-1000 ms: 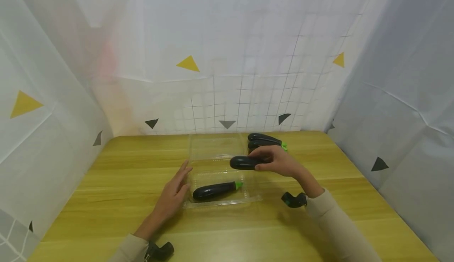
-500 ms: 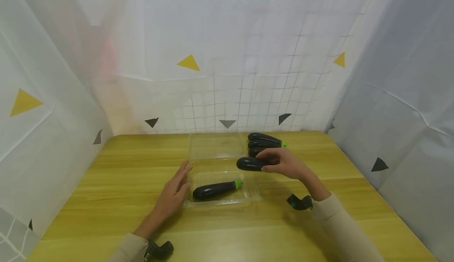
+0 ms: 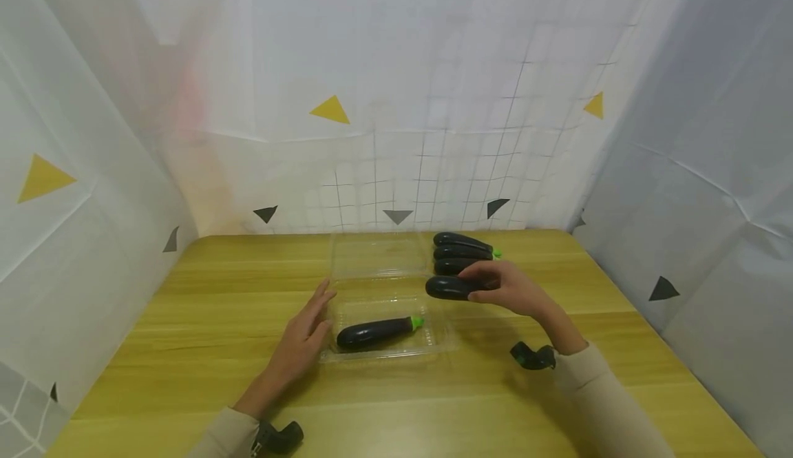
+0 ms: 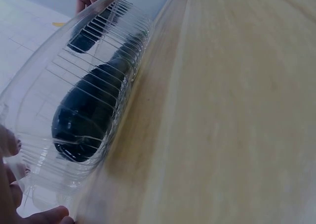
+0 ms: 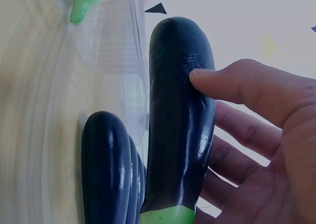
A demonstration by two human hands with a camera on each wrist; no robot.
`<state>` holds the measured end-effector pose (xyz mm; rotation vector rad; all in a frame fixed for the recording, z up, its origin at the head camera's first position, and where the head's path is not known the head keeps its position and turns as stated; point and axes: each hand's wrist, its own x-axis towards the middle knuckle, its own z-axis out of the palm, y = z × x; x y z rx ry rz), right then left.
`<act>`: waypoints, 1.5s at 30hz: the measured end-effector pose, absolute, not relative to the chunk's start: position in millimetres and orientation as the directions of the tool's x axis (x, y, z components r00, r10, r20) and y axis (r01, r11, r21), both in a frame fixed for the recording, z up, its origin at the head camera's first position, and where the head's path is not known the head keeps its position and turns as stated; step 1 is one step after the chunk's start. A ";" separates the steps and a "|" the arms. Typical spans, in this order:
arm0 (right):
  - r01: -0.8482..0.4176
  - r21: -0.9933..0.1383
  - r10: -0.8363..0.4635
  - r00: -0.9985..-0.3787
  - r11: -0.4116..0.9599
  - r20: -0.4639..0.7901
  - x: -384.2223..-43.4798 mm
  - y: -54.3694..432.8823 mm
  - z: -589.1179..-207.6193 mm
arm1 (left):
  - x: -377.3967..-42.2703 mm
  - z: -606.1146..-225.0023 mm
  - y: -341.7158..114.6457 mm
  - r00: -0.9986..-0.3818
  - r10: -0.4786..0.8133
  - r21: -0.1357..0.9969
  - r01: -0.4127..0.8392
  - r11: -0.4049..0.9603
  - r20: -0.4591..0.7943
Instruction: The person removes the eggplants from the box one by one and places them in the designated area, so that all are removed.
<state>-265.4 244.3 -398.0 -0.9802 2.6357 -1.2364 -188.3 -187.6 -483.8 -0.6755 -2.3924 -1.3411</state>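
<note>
My right hand [image 3: 511,290] pinches a dark purple eggplant [image 3: 447,288], thumb on one side and fingers on the other. Its green stem end [image 5: 170,215] shows in the right wrist view. Another eggplant [image 3: 374,334] with a green stem lies in the front half of a clear plastic clamshell box [image 3: 390,354]. My left hand [image 3: 300,341] rests against the left side of that box, fingers fairly straight. Through the box wall, the left wrist view shows the lying eggplant [image 4: 89,110]. Three more eggplants [image 3: 461,252] lie side by side behind the held one.
The box's lid [image 3: 379,255] lies folded back on the wooden table [image 3: 248,293], toward the far edge. White sheet walls [image 3: 396,86] with yellow and dark triangles stand behind and at both sides. A dark wrist device [image 3: 533,356] sits under the right wrist.
My right hand has moved right and slightly nearer with the eggplant, from over the box's right part to just in front of the three eggplants. The left hand has stayed in place.
</note>
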 end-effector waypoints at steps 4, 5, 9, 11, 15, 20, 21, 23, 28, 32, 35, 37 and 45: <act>-0.514 -0.711 -0.567 -0.800 0.480 0.195 -266.3 250.1 -401.1 | -188.3 -483.9 -187.0 -0.832 0.242 0.698 0.551 0.457 0.498; -0.508 -0.713 -0.562 -0.804 0.483 0.192 -266.8 251.9 -402.5 | -188.2 -483.8 -186.8 -0.831 0.242 0.695 0.553 0.459 0.502; -0.490 -0.727 -0.545 -0.817 0.482 0.189 -267.2 259.0 -406.2 | -187.9 -483.3 -186.4 -0.835 0.242 0.698 0.547 0.462 0.494; -0.485 -0.727 -0.537 -0.822 0.486 0.190 -267.5 261.7 -407.4 | -187.8 -483.1 -186.5 -0.840 0.241 0.703 0.540 0.464 0.486; -0.487 -0.719 -0.526 -0.827 0.495 0.198 -268.2 266.3 -409.4 | -188.0 -482.5 -186.7 -0.844 0.238 0.706 0.533 0.467 0.480; -0.481 -0.726 -0.524 -0.829 0.492 0.194 -271.2 271.1 -411.9 | -188.2 -481.9 -186.2 -0.836 0.239 0.703 0.546 0.456 0.494; -0.480 -0.727 -0.526 -0.828 0.490 0.192 -271.7 272.0 -412.4 | -188.3 -482.1 -186.1 -0.834 0.241 0.703 0.550 0.452 0.497; -0.474 -0.731 -0.525 -0.831 0.491 0.186 -272.4 273.3 -413.4 | -188.5 -482.5 -185.8 -0.831 0.241 0.701 0.554 0.450 0.502; -0.467 -0.731 -0.521 -0.835 0.498 0.178 -273.2 276.0 -416.1 | -188.5 -482.7 -185.2 -0.826 0.241 0.696 0.560 0.449 0.510; -0.468 -0.726 -0.517 -0.837 0.503 0.181 -273.6 276.8 -418.4 | -188.4 -482.6 -185.4 -0.832 0.242 0.706 0.553 0.442 0.499; -0.467 -0.729 -0.514 -0.838 0.500 0.184 -274.4 277.2 -420.5 | -188.4 -482.5 -185.8 -0.838 0.240 0.710 0.543 0.448 0.490; -0.459 -0.731 -0.507 -0.843 0.505 0.179 -275.0 277.6 -422.0 | -188.5 -482.3 -186.1 -0.840 0.238 0.709 0.540 0.454 0.488; -0.448 -0.689 -0.489 -0.858 0.570 0.153 -276.9 278.6 -427.8 | -187.4 -481.5 -185.7 -0.842 0.238 0.711 0.538 0.453 0.485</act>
